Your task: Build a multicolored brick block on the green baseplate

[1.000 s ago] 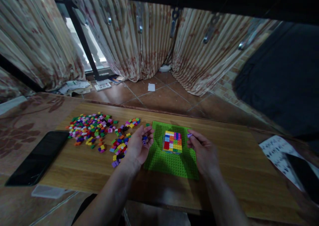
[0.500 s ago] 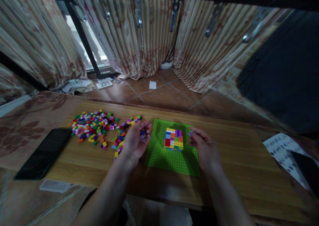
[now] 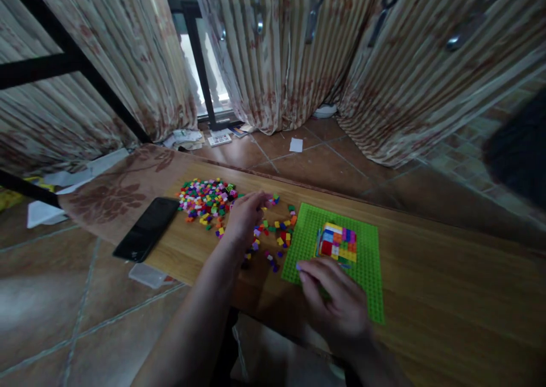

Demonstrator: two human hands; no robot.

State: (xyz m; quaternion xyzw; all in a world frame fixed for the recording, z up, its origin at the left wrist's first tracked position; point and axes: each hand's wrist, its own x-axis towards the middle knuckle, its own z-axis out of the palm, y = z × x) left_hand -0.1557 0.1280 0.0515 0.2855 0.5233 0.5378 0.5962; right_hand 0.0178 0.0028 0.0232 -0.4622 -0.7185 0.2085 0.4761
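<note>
My left hand (image 3: 247, 213) hangs palm down over the loose toy bricks (image 3: 281, 225), its fingers stretched toward a few bricks at the far side. Its palm is hidden, and no brick shows in it. My right hand (image 3: 339, 299) pinches a small purple brick (image 3: 299, 266) between thumb and forefinger, above the near edge of the green baseplate (image 3: 371, 284). On that plate, just beyond my right hand, stands a square block of bricks (image 3: 339, 244) with a many-coloured top. Purple and dark blue bricks (image 3: 271, 259) lie on the table left of the plate.
A large heap of mixed bricks (image 3: 207, 199) lies to the left on the wooden table (image 3: 447, 273). Beside it is a black tablet or phone (image 3: 146, 229). A clear plastic box (image 3: 147, 274) sits below the table's near edge. Curtains (image 3: 281, 63) hang beyond.
My view has swung left. My left hand has turned from palm up, with small bricks in it, to palm down over the loose bricks. My right hand has come to the plate's near side, still pinching the purple brick.
</note>
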